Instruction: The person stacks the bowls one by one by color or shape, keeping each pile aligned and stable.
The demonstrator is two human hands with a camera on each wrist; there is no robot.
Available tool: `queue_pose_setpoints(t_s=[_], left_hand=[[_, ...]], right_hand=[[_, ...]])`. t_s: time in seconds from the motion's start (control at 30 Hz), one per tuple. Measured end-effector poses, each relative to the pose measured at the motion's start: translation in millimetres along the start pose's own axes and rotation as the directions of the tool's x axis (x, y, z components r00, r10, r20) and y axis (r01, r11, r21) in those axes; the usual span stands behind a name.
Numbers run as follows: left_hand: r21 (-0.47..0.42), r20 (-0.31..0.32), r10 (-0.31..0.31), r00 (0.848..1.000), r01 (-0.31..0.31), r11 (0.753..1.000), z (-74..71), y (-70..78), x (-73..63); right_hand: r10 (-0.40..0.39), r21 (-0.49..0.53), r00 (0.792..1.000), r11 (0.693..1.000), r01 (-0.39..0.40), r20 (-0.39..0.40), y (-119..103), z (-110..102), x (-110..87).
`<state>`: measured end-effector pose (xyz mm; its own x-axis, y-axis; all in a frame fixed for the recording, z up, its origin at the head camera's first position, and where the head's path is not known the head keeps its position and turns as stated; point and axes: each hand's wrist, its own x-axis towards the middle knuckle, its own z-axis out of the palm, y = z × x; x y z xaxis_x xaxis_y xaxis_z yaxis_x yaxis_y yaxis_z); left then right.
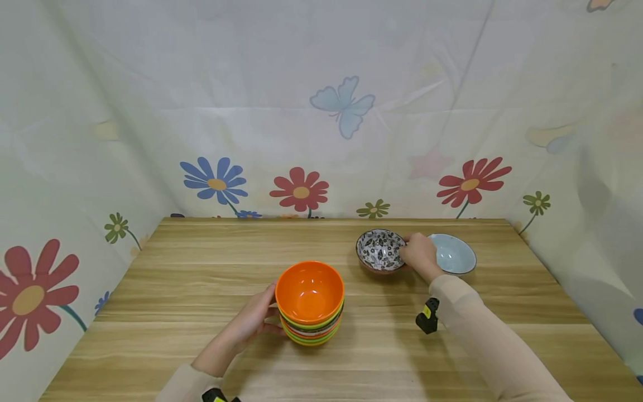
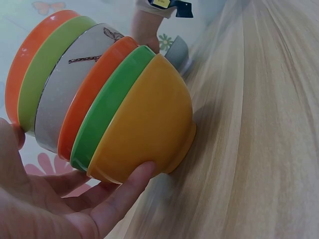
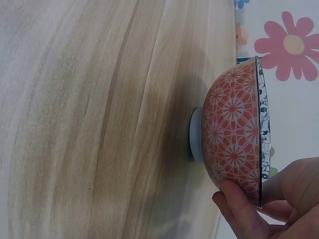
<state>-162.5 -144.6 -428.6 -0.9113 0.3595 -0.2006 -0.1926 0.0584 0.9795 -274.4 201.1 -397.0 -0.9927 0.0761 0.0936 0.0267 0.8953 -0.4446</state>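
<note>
A stack of nested bowls (image 1: 310, 293) stands on the table, with a bright orange bowl on top. Below it the left wrist view shows lime green, whitish patterned, orange-red, green and, lowest, a yellow-orange bowl (image 2: 149, 119). My left hand (image 1: 253, 318) rests against the stack's left side, its fingers spread along the bowls. Farther back and to the right, my right hand (image 1: 420, 254) pinches the rim of a patterned bowl (image 1: 380, 251). This bowl has a red floral outside (image 3: 232, 124) and a dark-patterned pale inside; thumb and fingers lie on either side of its rim.
Right behind my right hand is a pale blue bowl (image 1: 456, 254), partly covered by that hand. The wooden table (image 1: 201, 268) ends at a floral curtain (image 1: 251, 128) at the back and along both sides.
</note>
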Motion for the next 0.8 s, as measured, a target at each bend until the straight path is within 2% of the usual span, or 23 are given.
queue_pose_setpoints(t_s=[0.8], left_hand=[[-0.005, 0.011, 0.006, 1.000, -0.006, 1.000, -2.2, -2.6, 1.4]], right_hand=[[-0.008, 0.032, 1.000, 0.999, 0.009, -0.019, -5.4, 0.1, 1.8]])
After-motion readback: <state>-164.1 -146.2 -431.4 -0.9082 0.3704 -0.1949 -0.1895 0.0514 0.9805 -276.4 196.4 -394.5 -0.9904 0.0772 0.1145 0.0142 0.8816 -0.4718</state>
